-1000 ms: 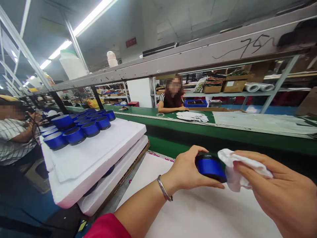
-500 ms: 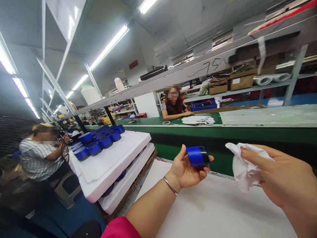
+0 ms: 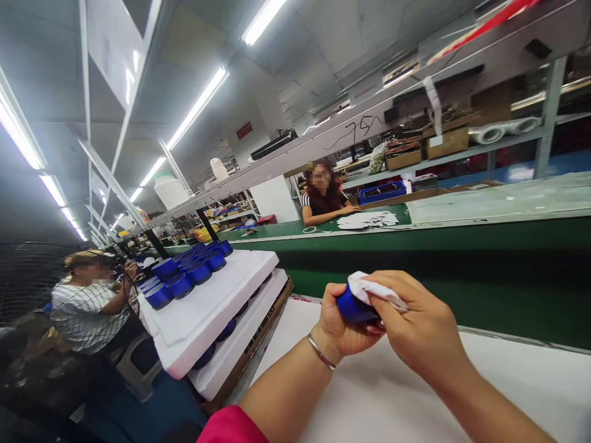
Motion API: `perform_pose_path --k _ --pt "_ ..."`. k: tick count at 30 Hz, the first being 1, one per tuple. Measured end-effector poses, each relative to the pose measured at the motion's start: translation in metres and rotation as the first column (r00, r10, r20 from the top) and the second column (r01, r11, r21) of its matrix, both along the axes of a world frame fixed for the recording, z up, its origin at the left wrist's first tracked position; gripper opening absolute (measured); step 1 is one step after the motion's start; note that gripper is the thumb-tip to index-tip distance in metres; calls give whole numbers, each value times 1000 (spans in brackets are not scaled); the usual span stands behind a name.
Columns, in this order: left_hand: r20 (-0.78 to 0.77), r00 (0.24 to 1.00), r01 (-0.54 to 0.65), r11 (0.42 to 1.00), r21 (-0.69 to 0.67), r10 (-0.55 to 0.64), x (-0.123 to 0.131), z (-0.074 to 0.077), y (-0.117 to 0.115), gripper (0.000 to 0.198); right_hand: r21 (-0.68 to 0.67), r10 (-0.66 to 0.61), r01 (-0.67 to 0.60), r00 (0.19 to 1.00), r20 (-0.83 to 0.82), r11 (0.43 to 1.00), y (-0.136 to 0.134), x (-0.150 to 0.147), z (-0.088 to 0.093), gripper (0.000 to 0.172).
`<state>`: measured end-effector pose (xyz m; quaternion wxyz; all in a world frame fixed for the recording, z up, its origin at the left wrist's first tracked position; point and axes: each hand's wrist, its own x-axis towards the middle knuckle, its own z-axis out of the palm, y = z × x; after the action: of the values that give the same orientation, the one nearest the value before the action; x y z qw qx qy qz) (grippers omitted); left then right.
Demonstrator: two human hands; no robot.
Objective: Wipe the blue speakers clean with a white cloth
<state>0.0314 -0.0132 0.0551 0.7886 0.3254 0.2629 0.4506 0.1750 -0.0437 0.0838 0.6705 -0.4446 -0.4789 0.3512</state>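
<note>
My left hand (image 3: 344, 329) is wrapped round a blue cylinder (image 3: 353, 306), holding it above the white work surface (image 3: 378, 400). A white cloth (image 3: 376, 290) is pinched in my right hand (image 3: 418, 320) and pressed against the top and far side of the cylinder. The cloth and the right fingers cover much of the cylinder. Its dark end is hidden now.
On the left, a white foam tray (image 3: 240, 277) bears several similar blue cylinders (image 3: 179, 285), with another foam layer (image 3: 258, 307) below. A co-worker (image 3: 323, 197) sits across the green bench (image 3: 286, 231); another person (image 3: 87, 301) is at far left, behind a fan (image 3: 32, 283).
My right hand has moved left with the cloth, from apart to touching the cylinder. The left hand keeps its hold, and the view has shifted slightly.
</note>
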Motion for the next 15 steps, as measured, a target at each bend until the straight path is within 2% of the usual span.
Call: perform_pose_path --k 2,4,8,12,15 --pt "2 1000 0 1000 30 0 1 3 1 56 -11 -16 16 1000 25 1000 10 3 -9 35" --pt "3 1000 -24 996 87 23 1 9 5 55 -88 -41 43 999 28 995 21 14 -17 38" --pt "9 989 -145 965 219 146 5 17 12 56 -140 -129 126 992 -8 982 27 26 -22 50" --pt "-5 986 -157 947 280 165 7 9 14 67 -168 -129 122 991 -31 978 25 17 -25 52" --pt "-111 981 -108 931 349 156 -3 5 15 80 -258 -124 105 990 -60 961 33 21 -29 56"
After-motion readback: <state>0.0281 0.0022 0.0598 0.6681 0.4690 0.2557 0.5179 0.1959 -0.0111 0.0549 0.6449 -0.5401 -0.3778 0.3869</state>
